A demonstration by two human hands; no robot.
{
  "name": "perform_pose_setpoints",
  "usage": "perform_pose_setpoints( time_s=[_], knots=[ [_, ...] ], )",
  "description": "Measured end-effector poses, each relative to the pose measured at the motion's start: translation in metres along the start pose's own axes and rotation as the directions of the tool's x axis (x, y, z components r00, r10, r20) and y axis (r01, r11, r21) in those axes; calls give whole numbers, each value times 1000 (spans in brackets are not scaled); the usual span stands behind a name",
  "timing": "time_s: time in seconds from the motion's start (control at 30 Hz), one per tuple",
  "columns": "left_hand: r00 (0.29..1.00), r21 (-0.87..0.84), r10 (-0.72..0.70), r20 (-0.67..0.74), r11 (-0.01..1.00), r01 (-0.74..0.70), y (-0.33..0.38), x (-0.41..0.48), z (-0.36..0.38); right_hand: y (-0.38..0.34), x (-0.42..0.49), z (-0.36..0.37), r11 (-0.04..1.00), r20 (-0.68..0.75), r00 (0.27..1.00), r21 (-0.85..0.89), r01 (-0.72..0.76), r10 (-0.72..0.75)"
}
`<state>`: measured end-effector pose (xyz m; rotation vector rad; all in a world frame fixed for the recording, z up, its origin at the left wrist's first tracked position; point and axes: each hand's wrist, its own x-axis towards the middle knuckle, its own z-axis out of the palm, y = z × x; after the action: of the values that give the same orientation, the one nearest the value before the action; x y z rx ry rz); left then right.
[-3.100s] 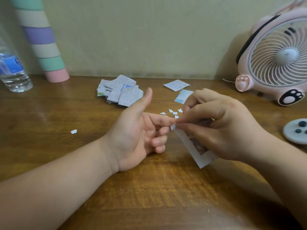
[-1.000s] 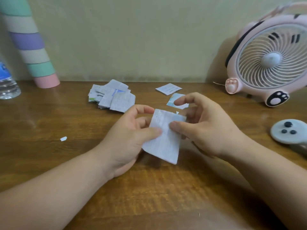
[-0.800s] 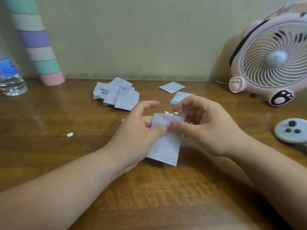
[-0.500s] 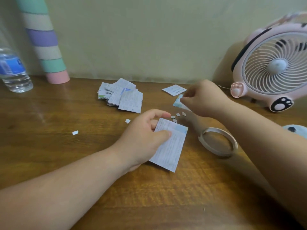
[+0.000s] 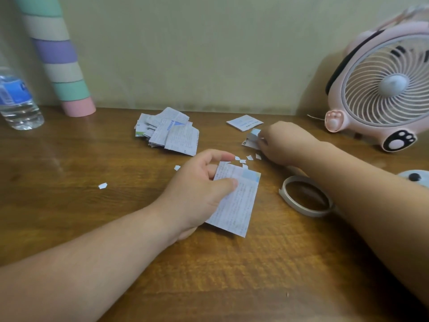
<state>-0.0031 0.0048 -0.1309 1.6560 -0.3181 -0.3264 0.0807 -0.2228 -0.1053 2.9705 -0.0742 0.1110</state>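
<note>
My left hand [image 5: 197,191] pinches a printed paper slip [image 5: 236,201] between thumb and fingers, low over the wooden table [image 5: 92,217]. Further back, my right hand [image 5: 283,142] curls its fingers on a small blue-and-white paper piece [image 5: 251,138] lying on the table. A roll of tape [image 5: 304,196] lies flat between the two forearms. Tiny torn paper bits [image 5: 246,159] are scattered just beyond the slip.
A pile of cut paper slips [image 5: 169,133] sits mid-table, a single folded slip [image 5: 245,122] behind my right hand. A pink desk fan [image 5: 380,89] stands back right, a water bottle [image 5: 16,98] and striped tube [image 5: 60,59] back left. A grey round device [image 5: 415,177] peeks at right.
My right hand let go of the slip and reached back to the small blue-and-white piece. The tape roll came into sight. My left hand keeps holding the slip.
</note>
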Motion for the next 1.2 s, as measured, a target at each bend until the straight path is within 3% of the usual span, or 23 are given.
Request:
perform_pose_setpoints(
  time_s=[0.23, 0.47, 0.6, 0.73, 0.87, 0.97, 1.03, 1.1, 1.2],
  knots=[
    [1000, -33, 20, -23, 999, -21, -1, 1, 1, 5, 5, 2, 999, -53, 998, 20, 40, -39],
    [999, -73, 24, -45, 997, -27, -3, 0, 1, 12, -2, 11, 956, -183, 979, 289, -39, 95],
    [995, -82, 38, -88, 996, -46, -5, 1, 0, 10, -11, 4, 935, -474, 869, 352, 38, 143],
    [990, -87, 62, -123, 994, -73, -5, 1, 1, -2, -34, -27, 854, -564, 799, 504, 132, 209],
    [990, -58, 85, -114, 994, -92, -4, -3, 4, -17, -80, -54, 611, -421, 873, 766, 198, 245],
    [988, -41, 105, -114, 993, -111, -4, -4, 5, -19, -107, -59, 206, -126, 987, 973, 103, 104],
    [989, -48, 105, -106, 993, -111, -2, -6, 6, -20, -118, -54, 7, 69, 994, 998, -68, -83],
    [989, -40, 104, -106, 993, -109, -2, -7, 7, -26, -127, -46, -66, 171, 971, 981, -184, -167],
    [987, -22, 102, -122, 994, -106, -4, -4, 6, -37, -136, -29, -34, 207, 965, 976, -215, -161]
  ],
)
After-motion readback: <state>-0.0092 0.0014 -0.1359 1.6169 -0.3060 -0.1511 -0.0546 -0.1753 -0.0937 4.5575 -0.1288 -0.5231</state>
